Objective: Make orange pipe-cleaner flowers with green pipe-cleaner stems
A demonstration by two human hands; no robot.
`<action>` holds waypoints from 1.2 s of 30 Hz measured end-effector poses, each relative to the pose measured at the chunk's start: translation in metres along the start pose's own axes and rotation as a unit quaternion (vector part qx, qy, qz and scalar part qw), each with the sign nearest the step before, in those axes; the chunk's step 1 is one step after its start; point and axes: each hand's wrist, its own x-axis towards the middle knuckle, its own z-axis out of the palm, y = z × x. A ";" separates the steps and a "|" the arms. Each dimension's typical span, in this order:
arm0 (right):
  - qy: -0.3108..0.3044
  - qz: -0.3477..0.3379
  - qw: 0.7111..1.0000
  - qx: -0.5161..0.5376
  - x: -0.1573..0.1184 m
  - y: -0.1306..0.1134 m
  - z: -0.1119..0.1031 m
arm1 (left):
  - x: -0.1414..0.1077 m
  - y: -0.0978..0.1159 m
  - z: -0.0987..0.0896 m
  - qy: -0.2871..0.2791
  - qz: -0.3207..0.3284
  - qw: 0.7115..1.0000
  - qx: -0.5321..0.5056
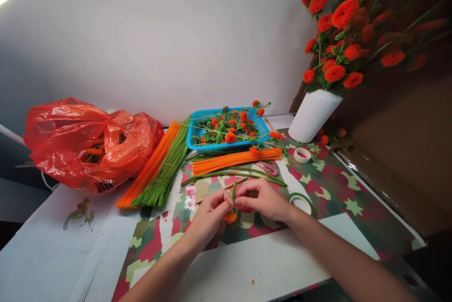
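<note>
From my feed: left hand (216, 204) and right hand (262, 200) both pinching the small orange fuzzy flower with green stem (230, 217), held above the camouflage-patterned table covering (319, 184); likely light, bendable, crushable petals, best gripped by stem.

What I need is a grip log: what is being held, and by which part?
A small orange flower, by its green stem: the left hand and right hand pinch it with fingertips close to the bloom.

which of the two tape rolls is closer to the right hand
The green tape roll; the white tape roll lies farther from the right hand, toward the vase.
</note>
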 end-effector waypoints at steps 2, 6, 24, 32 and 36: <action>0.030 -0.025 0.999 -0.031 -0.001 -0.002 0.001 | 0.000 0.000 -0.001 0.001 0.000 1.000 0.009; -0.009 -0.011 1.000 -0.019 -0.002 -0.006 0.002 | 0.000 -0.002 0.000 -0.030 -0.036 0.998 -0.053; 0.051 -0.067 0.981 -0.174 -0.007 -0.015 0.003 | -0.009 -0.004 0.001 0.059 0.172 0.959 0.216; 0.074 -0.155 0.949 -0.265 -0.007 -0.011 0.005 | -0.004 -0.002 -0.002 0.060 0.163 0.948 0.268; 0.041 -0.186 0.942 -0.276 -0.008 -0.012 0.001 | -0.003 0.001 -0.005 -0.032 0.038 0.996 0.076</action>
